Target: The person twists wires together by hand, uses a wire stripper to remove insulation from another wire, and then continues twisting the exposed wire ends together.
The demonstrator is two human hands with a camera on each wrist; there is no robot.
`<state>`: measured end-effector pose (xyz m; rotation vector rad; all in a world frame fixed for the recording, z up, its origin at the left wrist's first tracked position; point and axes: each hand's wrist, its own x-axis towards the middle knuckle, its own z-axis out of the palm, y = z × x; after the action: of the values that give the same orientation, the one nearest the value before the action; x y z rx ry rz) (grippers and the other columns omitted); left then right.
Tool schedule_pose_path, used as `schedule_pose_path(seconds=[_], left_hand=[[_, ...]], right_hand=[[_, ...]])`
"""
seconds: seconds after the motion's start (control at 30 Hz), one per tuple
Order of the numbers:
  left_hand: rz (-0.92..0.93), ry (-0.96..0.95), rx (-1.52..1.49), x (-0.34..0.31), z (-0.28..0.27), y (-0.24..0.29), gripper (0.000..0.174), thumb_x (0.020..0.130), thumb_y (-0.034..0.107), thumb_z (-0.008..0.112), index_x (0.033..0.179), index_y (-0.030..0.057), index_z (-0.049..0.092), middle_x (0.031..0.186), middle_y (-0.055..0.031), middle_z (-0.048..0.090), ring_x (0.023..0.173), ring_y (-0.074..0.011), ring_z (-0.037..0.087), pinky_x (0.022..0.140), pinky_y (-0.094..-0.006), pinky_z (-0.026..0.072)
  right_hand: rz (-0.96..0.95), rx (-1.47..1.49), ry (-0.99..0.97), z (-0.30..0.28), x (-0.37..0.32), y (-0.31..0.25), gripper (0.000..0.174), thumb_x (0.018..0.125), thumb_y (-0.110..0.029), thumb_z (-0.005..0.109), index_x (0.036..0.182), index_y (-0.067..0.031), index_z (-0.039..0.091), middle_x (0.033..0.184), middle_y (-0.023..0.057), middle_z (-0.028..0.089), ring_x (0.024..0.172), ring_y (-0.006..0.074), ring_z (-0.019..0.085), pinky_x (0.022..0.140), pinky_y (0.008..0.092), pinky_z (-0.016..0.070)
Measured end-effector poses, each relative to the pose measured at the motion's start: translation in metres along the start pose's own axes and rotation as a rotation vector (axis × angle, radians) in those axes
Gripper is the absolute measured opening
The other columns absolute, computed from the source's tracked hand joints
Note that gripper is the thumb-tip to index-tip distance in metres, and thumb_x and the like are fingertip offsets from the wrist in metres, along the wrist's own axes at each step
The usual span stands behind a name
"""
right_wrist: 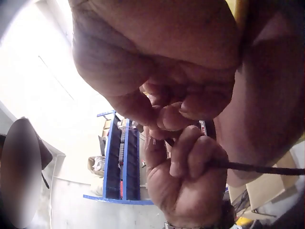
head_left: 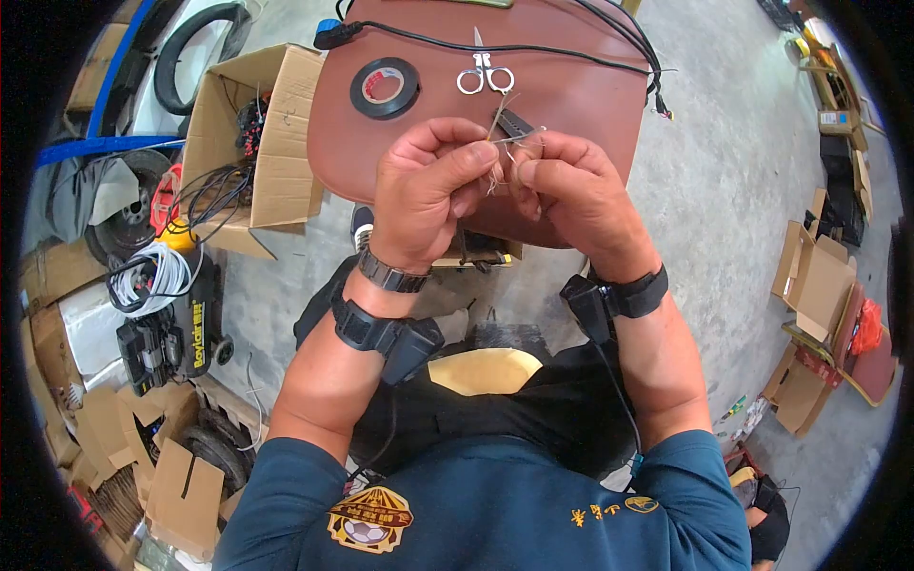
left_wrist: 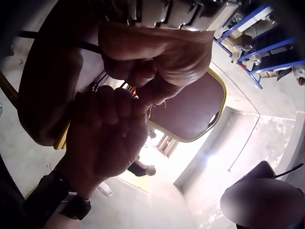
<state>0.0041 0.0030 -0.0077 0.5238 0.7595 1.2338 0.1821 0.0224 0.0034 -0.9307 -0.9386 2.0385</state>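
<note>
Thin stripped wires (head_left: 498, 143) run between the two hands above a reddish-brown chair seat (head_left: 428, 90). The left hand (head_left: 426, 186) pinches one side of them between thumb and curled forefinger. From the right, the right hand (head_left: 583, 190) pinches the other wire ends, its fingertips close to the left hand's. Just beyond the fingers lies a dark tool (head_left: 512, 124), partly hidden by the wires. White-handled scissors (head_left: 485, 76) and a roll of black tape (head_left: 385, 88) lie farther up the seat. In the right wrist view, a dark cable (right_wrist: 257, 168) leads to the left hand (right_wrist: 190, 186).
A black cable (head_left: 514, 48) crosses the seat's far part. Left of the seat stands an open cardboard box (head_left: 286, 133) with cables inside, near coiled white cable (head_left: 157, 278) on a black machine (head_left: 198, 314). More cardboard boxes (head_left: 824, 285) stand at the right.
</note>
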Motion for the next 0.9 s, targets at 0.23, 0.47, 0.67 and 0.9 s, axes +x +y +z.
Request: schedule_pose_path(seconds=[0.23, 0.47, 0.67, 0.9], left_hand=[[-0.011, -0.057, -0.055, 0.0018, -0.0076, 0.0004, 0.016, 0.087, 0.001, 0.066, 0.102, -0.0019, 0.060, 0.081, -0.0110, 0.067, 0.058, -0.0087, 0.056, 0.045, -0.0173, 0.0371], [-0.050, 0.005, 0.057, 0.0009, -0.0017, 0.0022, 0.015, 0.088, 0.002, 0.065, 0.102, 0.0014, 0.060, 0.077, -0.0103, 0.064, 0.050, -0.0076, 0.047, 0.043, -0.0182, 0.0337], [-0.026, -0.047, -0.031, -0.0003, -0.0042, 0.0010, 0.015, 0.087, 0.002, 0.066, 0.101, -0.0017, 0.061, 0.080, -0.0109, 0.067, 0.059, -0.0079, 0.056, 0.046, -0.0165, 0.0372], [-0.009, -0.048, -0.048, -0.0013, -0.0037, 0.0012, 0.013, 0.087, 0.001, 0.065, 0.100, -0.0019, 0.061, 0.080, -0.0113, 0.067, 0.059, -0.0080, 0.056, 0.045, -0.0164, 0.0368]], right_hand=[[-0.039, -0.209, 0.042, -0.0056, 0.0003, -0.0043, 0.009, 0.086, -0.012, 0.062, 0.085, -0.0025, 0.064, 0.073, -0.0037, 0.058, 0.067, 0.0043, 0.051, 0.061, 0.0197, 0.0412], [-0.141, -0.174, 0.164, -0.0062, 0.0042, -0.0009, 0.011, 0.088, -0.011, 0.064, 0.091, -0.0008, 0.066, 0.075, -0.0025, 0.060, 0.068, 0.0039, 0.052, 0.061, 0.0200, 0.0424], [-0.200, -0.335, 0.129, -0.0065, 0.0027, -0.0003, 0.012, 0.087, -0.009, 0.064, 0.090, 0.0015, 0.066, 0.077, -0.0014, 0.062, 0.073, 0.0049, 0.055, 0.066, 0.0213, 0.0451], [-0.206, -0.398, 0.125, -0.0067, 0.0042, 0.0005, 0.010, 0.086, -0.009, 0.064, 0.088, 0.0005, 0.068, 0.078, -0.0019, 0.063, 0.076, 0.0044, 0.053, 0.068, 0.0213, 0.0449]])
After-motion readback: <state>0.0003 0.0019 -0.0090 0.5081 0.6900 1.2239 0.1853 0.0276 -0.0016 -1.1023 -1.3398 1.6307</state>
